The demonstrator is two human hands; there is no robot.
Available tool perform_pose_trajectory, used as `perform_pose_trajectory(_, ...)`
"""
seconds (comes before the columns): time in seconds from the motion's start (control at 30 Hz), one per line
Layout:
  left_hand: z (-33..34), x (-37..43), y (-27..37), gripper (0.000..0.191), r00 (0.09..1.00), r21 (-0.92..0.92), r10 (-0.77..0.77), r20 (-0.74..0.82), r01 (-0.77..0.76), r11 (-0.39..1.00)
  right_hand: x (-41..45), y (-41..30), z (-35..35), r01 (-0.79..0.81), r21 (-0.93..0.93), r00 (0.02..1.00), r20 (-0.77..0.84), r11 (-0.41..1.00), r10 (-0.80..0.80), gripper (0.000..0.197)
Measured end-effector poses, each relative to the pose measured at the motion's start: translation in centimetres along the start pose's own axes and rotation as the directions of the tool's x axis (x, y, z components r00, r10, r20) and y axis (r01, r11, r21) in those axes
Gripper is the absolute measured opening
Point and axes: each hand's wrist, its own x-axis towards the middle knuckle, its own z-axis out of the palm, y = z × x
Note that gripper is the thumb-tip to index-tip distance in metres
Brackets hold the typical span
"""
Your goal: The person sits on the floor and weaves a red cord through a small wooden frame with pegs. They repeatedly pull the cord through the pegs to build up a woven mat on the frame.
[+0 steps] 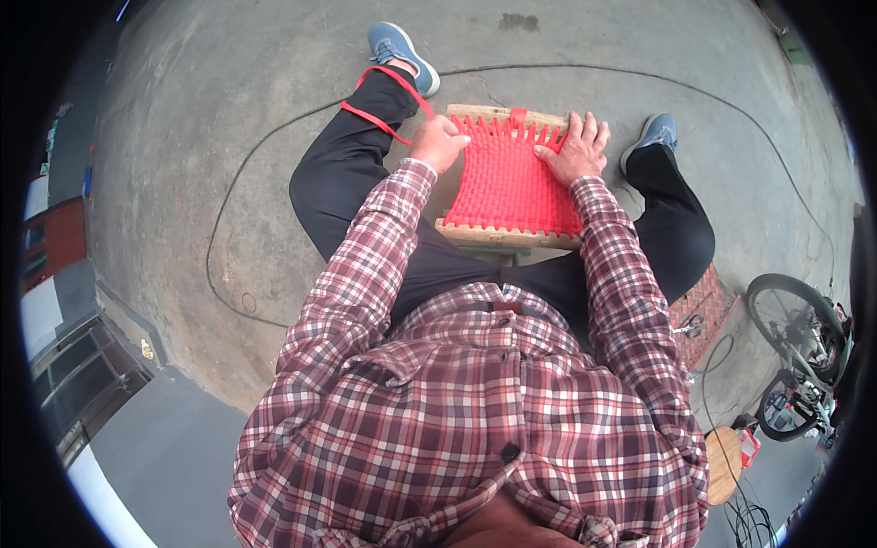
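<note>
A red woven cord seat [517,181] is strung between two wooden rails, in front of my lap. At the seat's far left corner my left hand [440,144] is closed on a red cord [370,118], which loops out over my left trouser leg. My right hand [579,149] lies with spread fingers on the far right corner, its thumb on the weave and its fingertips by the far wooden rail [479,111]. A red band wraps that rail near its middle. The near wooden rail [507,236] runs close to my thighs.
A dark cable [233,185] curves across the concrete floor around my feet. Scissors [690,327] lie on a reddish woven mat [709,308] at the right. Beyond it are a bicycle [798,342], a round wooden board [723,466] and coiled wires [750,524].
</note>
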Motion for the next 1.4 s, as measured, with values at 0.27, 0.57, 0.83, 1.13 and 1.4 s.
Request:
perform_pose_trajectory(0.27,-9.0,-1.0,1.6,0.012,0.993,-0.284,-0.120,-0.023,0.109,0.953,0.3,0.6,1.2,0.024,0.029,1.000,-0.011,0.999,-0.023,0.096)
perform_pose_trajectory(0.57,-37.3,-5.3,2.7,0.010,0.700,-0.717,-0.205,-0.684,-0.594,0.366,-0.5,0.1,0.4,0.007,0.039,1.000,-0.001,0.999,-0.007,0.089)
perform_pose_trajectory(0.83,-31.1,2.0,-4.5,0.044,0.841,0.111,0.118,-0.529,-0.069,0.991,-0.4,0.1,0.4,-0.009,0.016,1.000,0.012,1.000,0.009,0.086)
perform_pose_trajectory(1.13,-0.4,-2.9,-1.4,0.034,0.995,-0.346,-0.047,0.087,0.074,0.935,-1.0,-1.2,1.4,0.467,0.224,0.858,-0.348,0.855,-0.377,0.026)
perform_pose_trajectory(1.4,2.5,-3.3,-1.4,0.021,0.919,-0.617,-0.154,0.363,0.361,0.699,-1.0,-3.1,3.3,0.502,0.222,0.864,-0.162,0.836,-0.476,0.017)
